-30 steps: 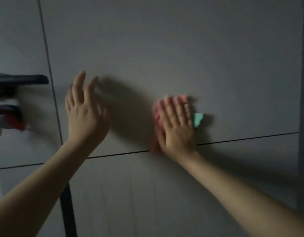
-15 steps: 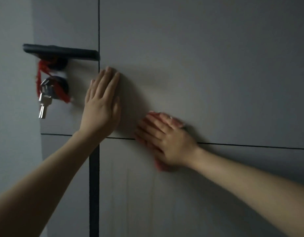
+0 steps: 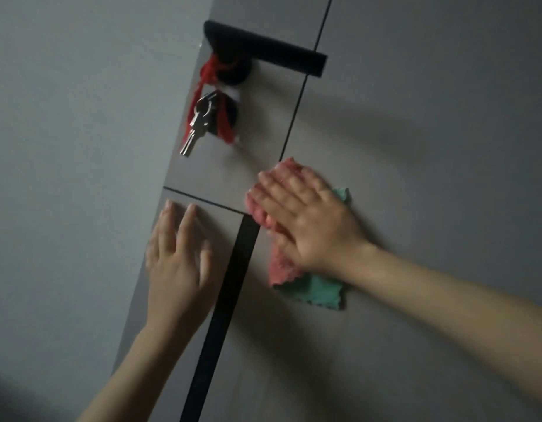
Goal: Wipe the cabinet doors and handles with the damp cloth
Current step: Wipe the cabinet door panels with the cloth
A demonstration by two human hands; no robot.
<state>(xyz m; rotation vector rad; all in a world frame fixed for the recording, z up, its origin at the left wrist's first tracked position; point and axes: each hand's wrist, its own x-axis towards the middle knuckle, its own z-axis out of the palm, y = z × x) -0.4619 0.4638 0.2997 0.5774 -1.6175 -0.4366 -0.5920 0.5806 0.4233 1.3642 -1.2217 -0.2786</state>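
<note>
A grey cabinet door (image 3: pixel 415 117) fills the right of the head view. My right hand (image 3: pixel 306 220) lies flat on a pink and green cloth (image 3: pixel 315 292), pressing it against the door just right of the vertical seam. My left hand (image 3: pixel 178 260) rests flat with fingers apart on the narrow lower panel (image 3: pixel 160 315) to the left of a black vertical strip (image 3: pixel 224 315). A black lever handle (image 3: pixel 263 50) sits above, with keys (image 3: pixel 198 126) on a red cord hanging below it.
A plain grey wall (image 3: pixel 65 147) takes up the left side. Thin dark seams split the door into panels. The light is dim.
The view has swung left and tilted, bringing handle and keys toward the middle. My right hand has slid the cloth toward the seam. My left hand has dropped to the lower narrow panel.
</note>
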